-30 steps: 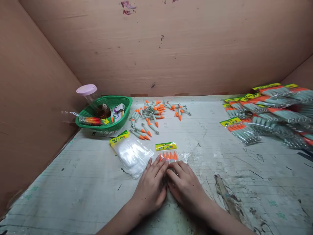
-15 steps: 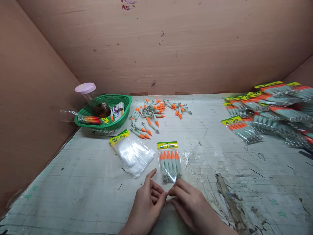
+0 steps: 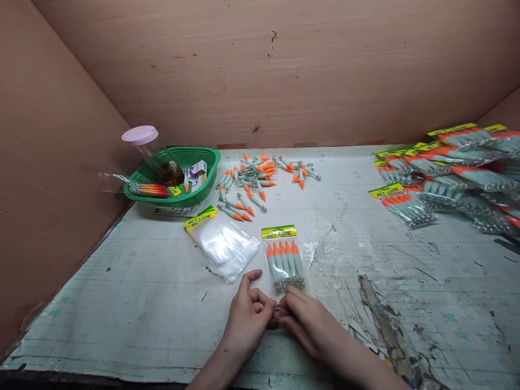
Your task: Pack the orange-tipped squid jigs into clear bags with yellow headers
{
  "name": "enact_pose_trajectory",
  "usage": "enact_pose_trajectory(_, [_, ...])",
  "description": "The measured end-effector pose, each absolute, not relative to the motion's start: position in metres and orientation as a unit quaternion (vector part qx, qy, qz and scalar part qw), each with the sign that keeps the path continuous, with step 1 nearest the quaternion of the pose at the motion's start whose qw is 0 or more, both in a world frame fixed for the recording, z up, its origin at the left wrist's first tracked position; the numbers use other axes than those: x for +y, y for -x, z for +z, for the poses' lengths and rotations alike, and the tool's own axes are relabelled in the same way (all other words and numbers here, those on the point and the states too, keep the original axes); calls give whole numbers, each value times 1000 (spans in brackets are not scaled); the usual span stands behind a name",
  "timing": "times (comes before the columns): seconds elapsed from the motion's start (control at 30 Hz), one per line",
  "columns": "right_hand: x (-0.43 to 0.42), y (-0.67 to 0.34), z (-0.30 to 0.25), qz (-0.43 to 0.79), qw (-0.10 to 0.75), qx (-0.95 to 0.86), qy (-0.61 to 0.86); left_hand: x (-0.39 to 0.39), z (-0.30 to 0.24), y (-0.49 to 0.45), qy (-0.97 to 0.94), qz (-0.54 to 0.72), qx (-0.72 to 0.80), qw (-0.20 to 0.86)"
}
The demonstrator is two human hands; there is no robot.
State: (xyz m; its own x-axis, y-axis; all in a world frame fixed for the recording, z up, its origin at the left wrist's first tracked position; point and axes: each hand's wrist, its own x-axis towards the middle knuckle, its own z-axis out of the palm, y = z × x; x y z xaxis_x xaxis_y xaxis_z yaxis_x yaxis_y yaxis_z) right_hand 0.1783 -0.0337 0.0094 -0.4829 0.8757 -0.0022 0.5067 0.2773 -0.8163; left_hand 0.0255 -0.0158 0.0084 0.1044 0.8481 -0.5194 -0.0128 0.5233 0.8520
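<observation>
Plastic bag (image 3: 279, 233) of lures (image 3: 284, 260) lay just ahead, long side pointing away; left hand (image 3: 248, 317) and right hand (image 3: 311, 325) pinched its near end, right one closer.

You read BCT LURE on yellow header (image 3: 279, 233) of lure packet (image 3: 284, 261) before you. Same words showed on top header (image 3: 200, 217) of clear bag stack (image 3: 227, 248) and on front packet (image 3: 408, 207) of right-hand pile (image 3: 467, 176). Print on carton (image 3: 199, 170) in green basket (image 3: 189, 154) was too small to read.
</observation>
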Motion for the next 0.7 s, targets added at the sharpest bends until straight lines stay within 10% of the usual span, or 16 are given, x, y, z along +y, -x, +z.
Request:
enact_pose_trajectory(0.13, [-33,-241,16,498,337,-586,543,-19,8,-29,-352,339,584,648])
enact_pose_trajectory(0.33, [-26,-348,10,21,353,-563,747,-26,6,-2,-613,289,551,487])
enact_pose_trajectory(0.47, [-29,-307,12,-39,236,-832,501,-5,12,16,-866,246,362,244])
enact_pose_trajectory(0.7, [-22,-224,8,82,322,-901,280,16,9,12,-906,160,264,289])
